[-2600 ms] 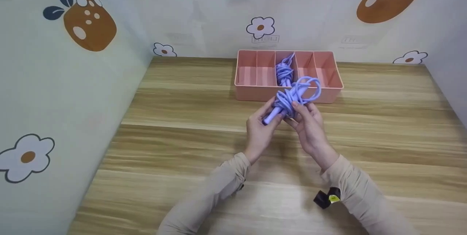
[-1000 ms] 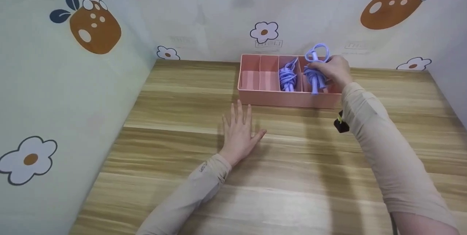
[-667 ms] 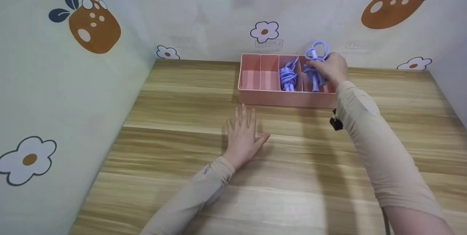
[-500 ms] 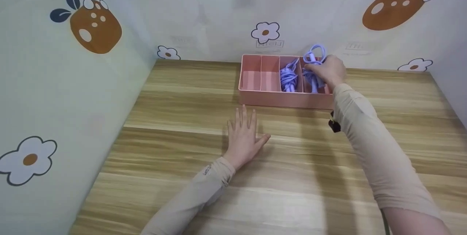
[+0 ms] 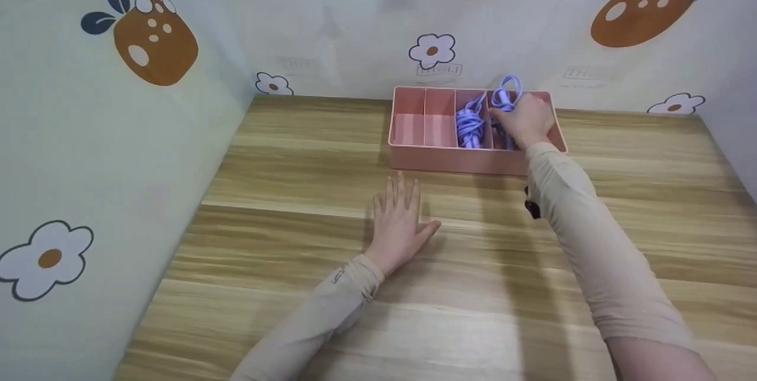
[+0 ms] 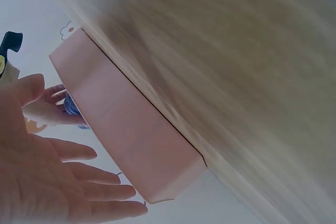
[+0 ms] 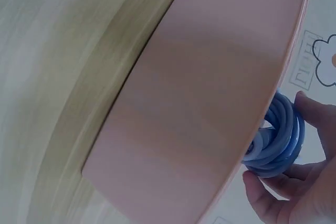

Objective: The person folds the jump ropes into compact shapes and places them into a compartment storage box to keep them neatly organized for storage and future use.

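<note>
A pink box (image 5: 449, 160) with a row of compartments stands near the back wall. A bundled periwinkle jump rope (image 5: 470, 128) lies in its middle compartment. My right hand (image 5: 528, 119) grips a second wound jump rope (image 5: 504, 102), partly down in the compartment just right of the middle, its loop sticking up over the rim. In the right wrist view, thumb and fingers pinch the rope coils (image 7: 283, 140) at the box's edge. My left hand (image 5: 397, 230) is spread with straight fingers over the table in front of the box, holding nothing.
The two leftmost compartments (image 5: 409, 126) show bare pink floors. My right hand and wrist partly hide the rightmost compartment. A wood-grain table (image 5: 284, 191) lies under everything, with patterned walls (image 5: 331, 26) behind and at the sides.
Both hands held the second jump rope in front of the box earlier. The left hand let go and moved left; the right hand carried the rope over the box and has lowered it.
</note>
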Available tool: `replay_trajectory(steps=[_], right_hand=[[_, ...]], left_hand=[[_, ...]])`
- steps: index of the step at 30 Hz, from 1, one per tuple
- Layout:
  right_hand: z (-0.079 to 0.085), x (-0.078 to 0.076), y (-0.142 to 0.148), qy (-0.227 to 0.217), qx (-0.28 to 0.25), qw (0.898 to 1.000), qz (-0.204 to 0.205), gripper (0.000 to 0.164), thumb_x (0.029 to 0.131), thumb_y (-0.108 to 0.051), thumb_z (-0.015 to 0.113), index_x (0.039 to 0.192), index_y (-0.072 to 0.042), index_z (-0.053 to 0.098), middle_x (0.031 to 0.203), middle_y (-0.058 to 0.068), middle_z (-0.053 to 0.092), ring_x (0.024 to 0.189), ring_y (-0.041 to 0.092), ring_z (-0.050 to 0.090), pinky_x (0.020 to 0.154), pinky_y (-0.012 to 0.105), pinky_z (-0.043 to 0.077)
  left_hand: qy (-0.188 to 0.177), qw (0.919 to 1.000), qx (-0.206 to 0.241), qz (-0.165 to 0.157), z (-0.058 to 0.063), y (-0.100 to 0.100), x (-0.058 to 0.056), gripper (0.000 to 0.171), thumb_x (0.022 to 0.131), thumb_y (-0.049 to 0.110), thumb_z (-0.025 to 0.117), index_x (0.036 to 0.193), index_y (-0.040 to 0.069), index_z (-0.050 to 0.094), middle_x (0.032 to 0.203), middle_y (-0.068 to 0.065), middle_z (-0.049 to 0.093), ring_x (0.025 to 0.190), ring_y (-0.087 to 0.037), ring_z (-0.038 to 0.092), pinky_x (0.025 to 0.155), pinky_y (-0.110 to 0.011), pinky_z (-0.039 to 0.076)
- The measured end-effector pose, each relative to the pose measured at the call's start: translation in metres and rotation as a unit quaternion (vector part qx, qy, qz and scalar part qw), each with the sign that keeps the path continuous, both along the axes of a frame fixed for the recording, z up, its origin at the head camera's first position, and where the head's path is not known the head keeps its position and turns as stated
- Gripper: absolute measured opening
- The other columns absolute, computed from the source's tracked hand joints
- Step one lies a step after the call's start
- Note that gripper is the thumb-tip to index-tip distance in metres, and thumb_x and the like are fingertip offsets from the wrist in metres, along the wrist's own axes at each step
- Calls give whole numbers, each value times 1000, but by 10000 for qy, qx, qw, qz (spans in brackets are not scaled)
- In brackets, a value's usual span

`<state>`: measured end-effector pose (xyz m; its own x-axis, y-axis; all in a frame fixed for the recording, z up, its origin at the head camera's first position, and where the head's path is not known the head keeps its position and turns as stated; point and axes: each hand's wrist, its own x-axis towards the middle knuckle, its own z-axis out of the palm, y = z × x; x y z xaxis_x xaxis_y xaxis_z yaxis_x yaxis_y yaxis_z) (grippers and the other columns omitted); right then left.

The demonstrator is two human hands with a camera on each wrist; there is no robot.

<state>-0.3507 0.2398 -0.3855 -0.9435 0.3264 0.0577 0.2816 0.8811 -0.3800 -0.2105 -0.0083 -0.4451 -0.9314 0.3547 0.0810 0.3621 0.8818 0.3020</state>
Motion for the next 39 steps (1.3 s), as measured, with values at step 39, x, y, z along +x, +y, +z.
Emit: replay_trajectory(steps=[39], right_hand=[[-8, 7, 14, 391, 350, 9949, 859, 42, 83, -38, 61, 78, 4, 59, 78, 22, 59, 73, 36, 55, 60, 52, 45]], left_hand=[[-257, 9995, 58, -175, 0, 0, 2, 79, 84, 50, 55, 141, 2, 26, 146, -25, 15, 134, -39, 16, 106, -59, 18]])
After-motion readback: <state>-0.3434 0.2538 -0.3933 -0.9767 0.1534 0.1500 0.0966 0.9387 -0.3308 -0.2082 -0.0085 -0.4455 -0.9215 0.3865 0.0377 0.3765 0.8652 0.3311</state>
